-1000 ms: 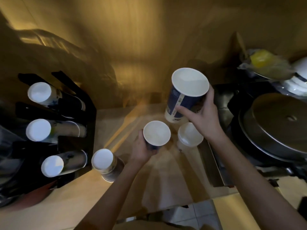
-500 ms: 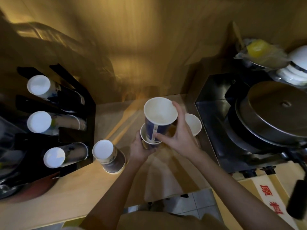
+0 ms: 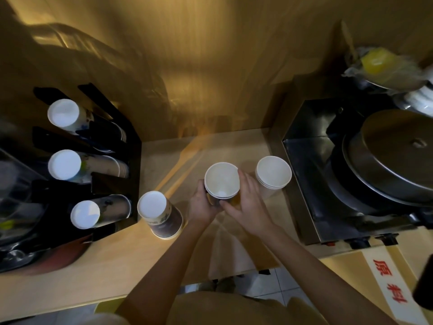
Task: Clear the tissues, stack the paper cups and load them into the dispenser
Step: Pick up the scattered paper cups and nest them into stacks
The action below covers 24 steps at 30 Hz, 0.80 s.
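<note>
Head cam: blue cup now nested into center stack (image 3: 222,180) vs 0.5 s ago. Left hand (image 3: 203,205) + right hand (image 3: 246,200) both wrapped round it, mid-counter. Second stack (image 3: 273,175) just right; dispenser (image 3: 112,146) far left, not loaded yet.

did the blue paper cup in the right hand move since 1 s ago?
Yes. The blue paper cup came down from above into the stack, left of the white cup stack.

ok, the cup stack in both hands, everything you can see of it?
The cup stack is nested paper cups, mouths up: white inside, several rims showing at the near edge, dark outer wall barely visible below. It stands roughly upright over the wooden counter; contact with it is hidden. The left hand grips its left side, the right hand its right and front.
</note>
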{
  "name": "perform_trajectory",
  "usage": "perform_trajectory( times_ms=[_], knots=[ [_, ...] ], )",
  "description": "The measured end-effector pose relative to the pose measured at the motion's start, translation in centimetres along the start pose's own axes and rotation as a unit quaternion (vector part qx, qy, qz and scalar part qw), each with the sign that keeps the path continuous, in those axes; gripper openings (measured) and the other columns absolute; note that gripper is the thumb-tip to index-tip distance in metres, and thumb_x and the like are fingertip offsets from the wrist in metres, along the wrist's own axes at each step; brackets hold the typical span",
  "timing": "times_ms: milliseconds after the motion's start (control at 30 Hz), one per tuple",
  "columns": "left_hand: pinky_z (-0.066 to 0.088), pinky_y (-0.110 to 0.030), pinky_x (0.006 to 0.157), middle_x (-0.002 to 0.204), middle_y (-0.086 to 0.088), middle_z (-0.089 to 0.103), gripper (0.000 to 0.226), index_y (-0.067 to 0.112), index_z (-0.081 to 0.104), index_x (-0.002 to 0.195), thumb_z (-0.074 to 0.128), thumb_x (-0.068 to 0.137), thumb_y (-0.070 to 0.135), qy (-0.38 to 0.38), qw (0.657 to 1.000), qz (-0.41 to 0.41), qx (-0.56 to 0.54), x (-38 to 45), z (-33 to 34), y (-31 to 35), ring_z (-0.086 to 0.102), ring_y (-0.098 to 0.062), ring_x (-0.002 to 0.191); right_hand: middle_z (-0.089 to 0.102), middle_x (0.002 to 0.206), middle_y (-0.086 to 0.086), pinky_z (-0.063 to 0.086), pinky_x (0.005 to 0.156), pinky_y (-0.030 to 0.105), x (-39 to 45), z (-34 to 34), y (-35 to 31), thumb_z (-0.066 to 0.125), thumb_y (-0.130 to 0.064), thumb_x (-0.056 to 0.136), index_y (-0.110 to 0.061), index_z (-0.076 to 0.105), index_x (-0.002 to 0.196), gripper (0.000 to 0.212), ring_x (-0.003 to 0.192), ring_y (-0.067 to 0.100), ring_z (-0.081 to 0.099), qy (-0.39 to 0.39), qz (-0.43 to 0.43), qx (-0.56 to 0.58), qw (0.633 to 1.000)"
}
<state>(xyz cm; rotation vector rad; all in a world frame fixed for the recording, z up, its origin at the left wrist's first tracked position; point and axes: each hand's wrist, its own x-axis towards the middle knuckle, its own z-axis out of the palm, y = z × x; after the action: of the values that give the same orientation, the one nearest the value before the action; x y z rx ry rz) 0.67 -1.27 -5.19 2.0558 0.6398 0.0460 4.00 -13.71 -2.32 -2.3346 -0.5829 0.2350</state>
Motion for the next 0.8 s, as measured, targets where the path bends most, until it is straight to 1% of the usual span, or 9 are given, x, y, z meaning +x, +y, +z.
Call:
perform_trajectory(
  times_ms=[100, 167, 267, 400, 500, 567, 667, 733, 800],
  knots=[
    [0.044, -0.031, 0.085, 0.123, -0.016, 0.060, 0.076, 0.006, 0.040, 0.127, 0.080, 0.063, 0.012, 0.004, 1.000, 0.001, -0.001, 0.1, 0.1, 0.0, 0.055, -0.031, 0.113, 0.038, 0.145, 0.010, 0.026, 0.110, 0.027, 0.3, -0.4, -0.1, 0.064, -0.042, 0.073, -0.009, 0.023, 0.143, 0.087, 0.135, 0.020, 0.033, -0.018, 0.027, 0.060, 0.998],
    [0.045, -0.032, 0.086, 0.124, -0.015, 0.059, 0.075, 0.007, 0.040, 0.127, 0.080, 0.064, 0.012, 0.007, 1.000, 0.002, -0.001, 0.2, 0.2, 0.1, 0.055, -0.032, 0.114, 0.041, 0.143, 0.009, 0.031, 0.110, 0.032, 0.7, -0.8, 0.0, 0.066, -0.043, 0.071, -0.010, 0.026, 0.142, 0.088, 0.133, 0.020, 0.037, -0.020, 0.038, 0.073, 0.996],
    [0.047, -0.034, 0.085, 0.124, -0.015, 0.060, 0.074, 0.007, 0.040, 0.125, 0.080, 0.063, 0.012, 0.008, 1.000, 0.000, 0.003, 0.7, 0.3, 0.6, 0.056, -0.032, 0.112, 0.042, 0.143, 0.008, 0.034, 0.110, 0.036, 1.5, -1.1, 0.1, 0.068, -0.045, 0.068, -0.011, 0.027, 0.141, 0.089, 0.132, 0.020, 0.039, -0.020, 0.048, 0.071, 0.996],
    [0.047, -0.035, 0.083, 0.123, -0.015, 0.060, 0.076, 0.007, 0.038, 0.126, 0.080, 0.063, 0.012, -0.004, 1.000, -0.005, 0.010, 1.1, 0.2, 0.8, 0.056, -0.032, 0.111, 0.045, 0.141, 0.010, 0.034, 0.106, 0.031, 2.3, -1.5, 0.2, 0.077, -0.033, 0.069, -0.010, 0.030, 0.138, 0.087, 0.130, 0.022, 0.042, -0.027, 0.052, 0.062, 0.996],
    [0.047, -0.036, 0.085, 0.125, -0.015, 0.059, 0.079, 0.008, 0.037, 0.128, 0.081, 0.063, 0.012, -0.008, 1.000, -0.008, 0.011, 1.1, 0.1, 0.7, 0.055, -0.033, 0.114, 0.047, 0.138, 0.010, 0.036, 0.104, 0.031, 2.5, -1.9, 0.1, 0.079, -0.029, 0.067, -0.009, 0.032, 0.136, 0.087, 0.128, 0.023, 0.044, -0.033, 0.049, 0.056, 0.997],
    [0.046, -0.036, 0.085, 0.126, -0.015, 0.057, 0.080, 0.007, 0.036, 0.128, 0.081, 0.062, 0.011, -0.015, 1.000, -0.015, 0.014, 1.2, 0.1, 0.8, 0.054, -0.034, 0.115, 0.048, 0.137, 0.009, 0.037, 0.103, 0.031, 2.6, -2.1, -0.1, 0.080, -0.030, 0.065, -0.010, 0.033, 0.136, 0.087, 0.127, 0.023, 0.044, -0.043, 0.052, 0.049, 0.997],
    [0.045, -0.035, 0.087, 0.129, -0.015, 0.054, 0.085, 0.007, 0.033, 0.129, 0.082, 0.061, 0.013, -0.030, 0.999, -0.036, 0.020, 1.4, 0.0, 1.1, 0.053, -0.033, 0.116, 0.051, 0.132, 0.008, 0.039, 0.098, 0.032, 2.8, -2.4, -0.9, 0.075, -0.039, 0.069, -0.011, 0.038, 0.131, 0.077, 0.122, 0.025, 0.048, -0.028, 0.069, 0.049, 0.996],
    [0.044, -0.034, 0.089, 0.132, -0.015, 0.050, 0.089, 0.006, 0.030, 0.131, 0.083, 0.060, 0.016, -0.042, 0.997, -0.057, 0.025, 1.3, 0.0, 1.2, 0.050, -0.032, 0.119, 0.048, 0.137, 0.012, 0.036, 0.103, 0.036, 2.9, -2.6, -1.5, 0.065, -0.043, 0.078, -0.008, 0.035, 0.135, 0.073, 0.126, 0.028, 0.044, -0.009, 0.092, 0.056, 0.994],
    [0.044, -0.035, 0.092, 0.134, -0.017, 0.047, 0.089, 0.006, 0.027, 0.133, 0.081, 0.064, 0.019, -0.048, 0.996, -0.066, 0.046, 1.0, -0.3, 1.2, 0.048, -0.033, 0.121, 0.042, 0.142, 0.014, 0.030, 0.107, 0.035, 3.2, -2.8, -2.0, 0.058, -0.038, 0.085, -0.006, 0.032, 0.138, 0.067, 0.131, 0.029, 0.038, -0.011, 0.081, 0.018, 0.996]
  ],
)
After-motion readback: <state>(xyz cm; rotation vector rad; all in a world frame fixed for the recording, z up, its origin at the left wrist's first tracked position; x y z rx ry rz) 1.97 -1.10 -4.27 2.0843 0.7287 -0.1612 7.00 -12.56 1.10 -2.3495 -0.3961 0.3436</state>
